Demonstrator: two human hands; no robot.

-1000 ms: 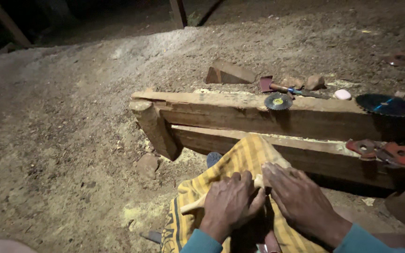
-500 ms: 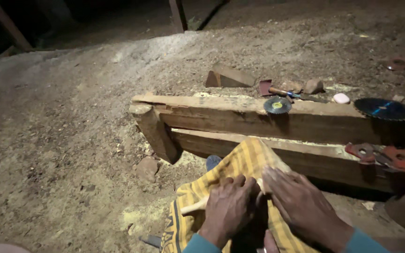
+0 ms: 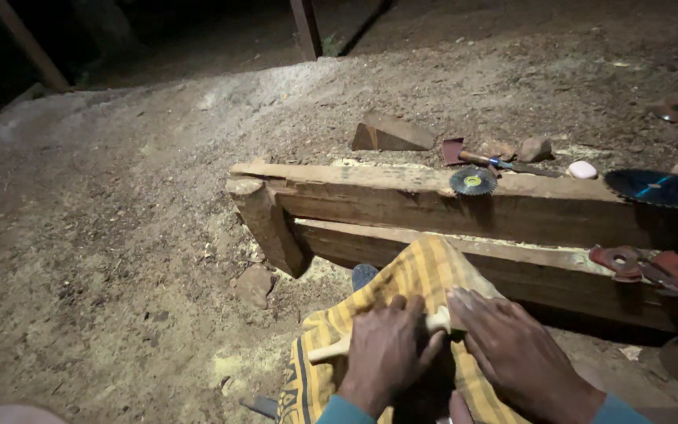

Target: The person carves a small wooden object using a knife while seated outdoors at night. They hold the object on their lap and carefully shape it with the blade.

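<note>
Lying under both hands' grip (image 3: 433, 357), wooden piece (image 3: 438, 319).

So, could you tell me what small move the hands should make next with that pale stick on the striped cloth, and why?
Probably a short slide of the right hand along the pale wooden stick while the left hand keeps it pinned. Both hands rest on the stick over the yellow striped cloth, and only its left end shows free, so the left grip looks steady enough.
</note>
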